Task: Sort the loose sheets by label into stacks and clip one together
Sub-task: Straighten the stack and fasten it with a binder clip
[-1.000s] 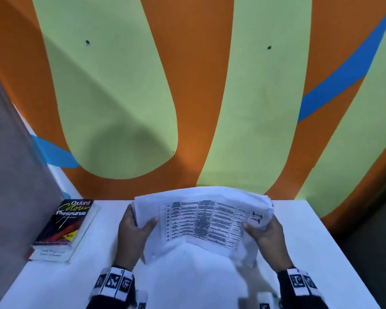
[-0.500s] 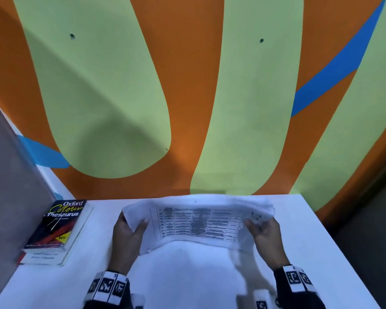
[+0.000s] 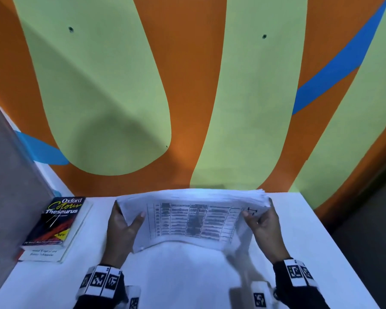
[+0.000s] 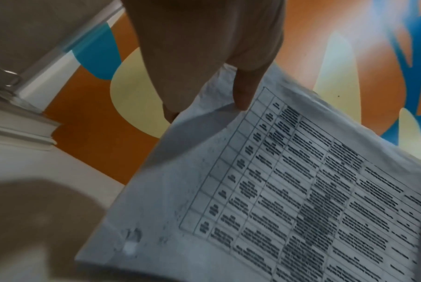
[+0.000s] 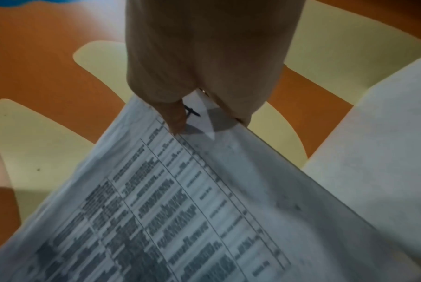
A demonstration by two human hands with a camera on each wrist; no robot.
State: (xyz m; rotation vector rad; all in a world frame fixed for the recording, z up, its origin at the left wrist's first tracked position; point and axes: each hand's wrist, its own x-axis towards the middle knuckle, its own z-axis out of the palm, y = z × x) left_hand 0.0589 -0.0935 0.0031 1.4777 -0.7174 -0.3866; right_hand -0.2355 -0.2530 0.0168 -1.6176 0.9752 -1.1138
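Both hands pinched one thick bundle of sheets [image 3: 187, 221] over the white table [image 3: 316, 253]: the left hand [image 3: 123, 230] clamped its edge at nine o'clock, thumb on top, and the right hand [image 3: 263, 226] clamped the three o'clock edge beside a handwritten label [image 3: 251, 211] too blurred to read. To square the bundle well, the person probably needed looser thumbs and level edges. The sheets spanned between the grips, sagging toward six o'clock; a thesaurus [image 3: 54, 221] lay well apart at nine.
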